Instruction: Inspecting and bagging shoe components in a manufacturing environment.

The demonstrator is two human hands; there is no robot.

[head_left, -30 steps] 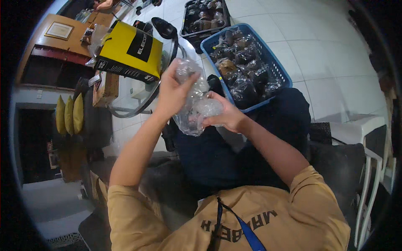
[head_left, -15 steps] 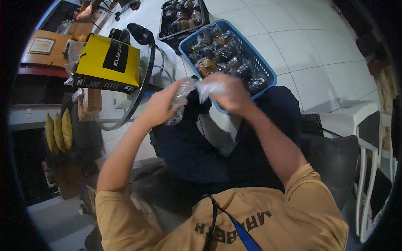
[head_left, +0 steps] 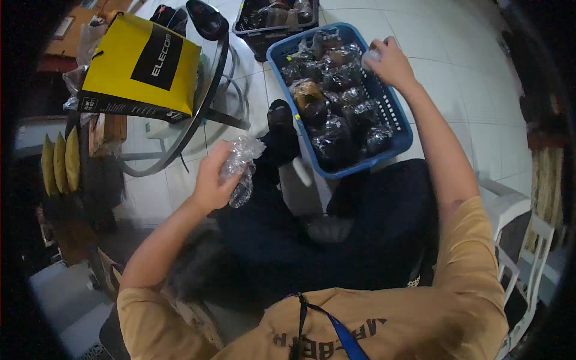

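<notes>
My left hand is closed around a crumpled clear plastic bag; a darker part hangs below the fingers, and what is inside I cannot make out. At the far right rim of a blue plastic basket, my right hand pinches a small whitish piece of plastic. Several dark, plastic-wrapped bundles fill the basket, along with a brown wrapped one. The basket stands on the floor just beyond my knees.
Behind the blue basket stands a black crate with more wrapped bundles. To the left, a yellow and black bag rests on a round table beside a black shoe-like object. A white chair is at my right, on the tiled floor.
My hands have parted. The right one has gone from beside the left to the basket's far right rim with the whitish plastic. My left has lowered slightly, still holding the bag.
</notes>
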